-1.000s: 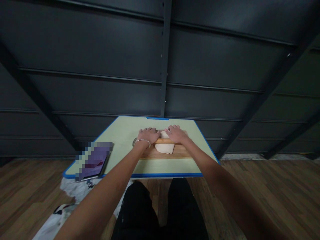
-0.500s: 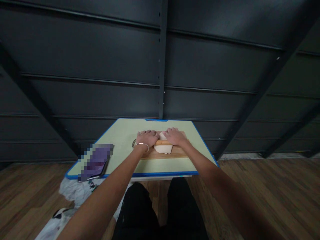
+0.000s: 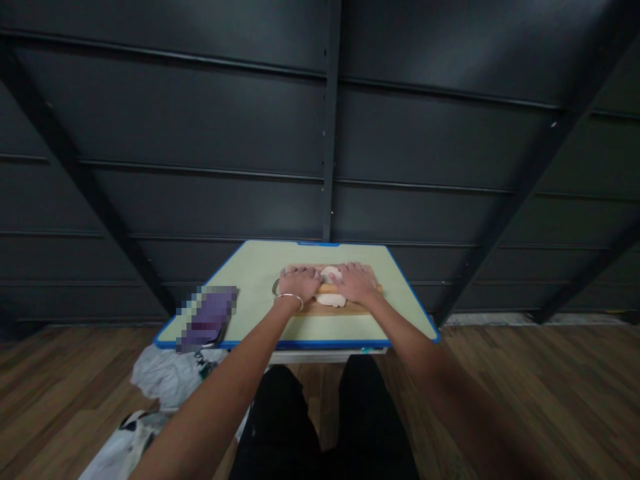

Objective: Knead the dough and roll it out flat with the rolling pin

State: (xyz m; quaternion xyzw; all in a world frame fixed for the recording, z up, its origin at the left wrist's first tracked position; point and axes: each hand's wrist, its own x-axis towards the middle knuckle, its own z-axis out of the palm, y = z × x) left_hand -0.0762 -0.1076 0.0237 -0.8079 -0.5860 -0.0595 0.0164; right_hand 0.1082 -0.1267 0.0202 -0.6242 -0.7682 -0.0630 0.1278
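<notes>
Two hands press flat on a rolling pin (image 3: 327, 289): left hand (image 3: 299, 283) on its left end, right hand (image 3: 356, 282) on its right, palms down, fingers spread over it rather than curled around it. Pin lies across pale dough (image 3: 332, 295) on a wooden board (image 3: 357, 308), mid-table (image 3: 250, 267). Step looks like rolling the dough flat, mid-stroke. Next move probably needs even downward pressure, pin square to the board. Dough thickness hard to judge from here. Blurred purple item (image 3: 207, 317) sits near the table's left front corner, well apart.
</notes>
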